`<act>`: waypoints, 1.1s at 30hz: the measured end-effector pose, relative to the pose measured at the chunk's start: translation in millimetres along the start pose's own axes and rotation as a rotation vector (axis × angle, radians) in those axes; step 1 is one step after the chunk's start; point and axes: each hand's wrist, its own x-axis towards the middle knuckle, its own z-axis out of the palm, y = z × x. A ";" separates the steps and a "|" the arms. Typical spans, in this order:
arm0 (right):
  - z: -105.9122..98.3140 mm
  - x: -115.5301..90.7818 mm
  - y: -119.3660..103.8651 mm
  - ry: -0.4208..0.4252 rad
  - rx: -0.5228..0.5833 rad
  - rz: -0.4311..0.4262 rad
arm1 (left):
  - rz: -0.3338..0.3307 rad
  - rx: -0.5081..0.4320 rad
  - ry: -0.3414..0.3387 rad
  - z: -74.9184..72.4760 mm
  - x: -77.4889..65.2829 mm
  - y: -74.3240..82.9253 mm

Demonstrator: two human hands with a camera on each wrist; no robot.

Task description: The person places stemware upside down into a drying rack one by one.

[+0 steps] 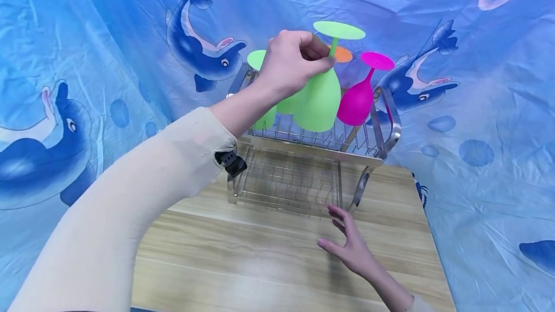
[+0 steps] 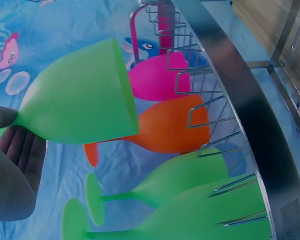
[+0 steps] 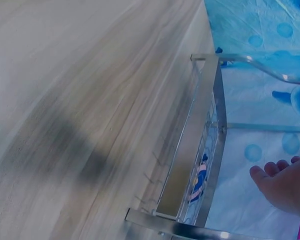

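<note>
My left hand (image 1: 290,64) pinches the stem of a light green wine glass (image 1: 318,102), which is upside down with its foot on top. In the left wrist view the rim of this green glass (image 2: 85,95) is apart from the wire prongs of the metal dish rack (image 2: 230,65). On the rack's upper tier, other inverted glasses stand: a pink one (image 1: 357,102), an orange one (image 2: 175,125) and two more green ones, partly hidden in the head view. My right hand (image 1: 355,249), fingers loosely bent, holds nothing near the rack's lower front right corner.
The two-tier rack stands on a wood-grain table (image 1: 208,254), with curved metal side handles (image 1: 393,124). Wire prongs line its lower tier (image 1: 286,177). A blue dolphin-print cloth (image 1: 485,110) hangs behind and beside the table.
</note>
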 end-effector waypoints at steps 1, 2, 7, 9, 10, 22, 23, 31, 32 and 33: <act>-0.2 0.0 1.4 0.000 -0.006 0.001 | 0.007 0.006 0.005 1.5 1.1 -1.7; -0.4 0.2 2.7 -0.001 -0.008 0.001 | 0.014 0.011 0.008 3.2 2.0 -3.7; -1.0 0.7 6.6 -0.006 0.009 0.003 | 0.051 0.023 0.015 12.9 3.5 -14.1; -1.0 0.9 7.3 -0.007 0.009 0.006 | 0.057 0.030 0.016 16.6 4.1 -17.0; -0.9 1.0 7.6 -0.007 0.007 0.007 | 0.061 0.033 0.022 18.4 4.5 -18.0; 0.6 2.2 8.8 -0.017 0.017 0.027 | 0.021 0.024 0.063 33.2 15.1 -21.6; 0.9 2.2 9.0 -0.021 0.023 0.025 | 0.019 0.034 0.059 34.4 15.8 -22.1; 4.0 3.3 10.8 -0.032 0.053 0.004 | 0.012 0.169 0.044 41.1 18.0 -28.4; 4.4 3.3 11.0 -0.035 0.054 0.003 | 0.011 0.181 0.045 42.0 17.4 -29.8; 4.8 3.4 10.9 -0.038 0.054 0.004 | 0.014 0.184 0.046 42.9 16.5 -31.1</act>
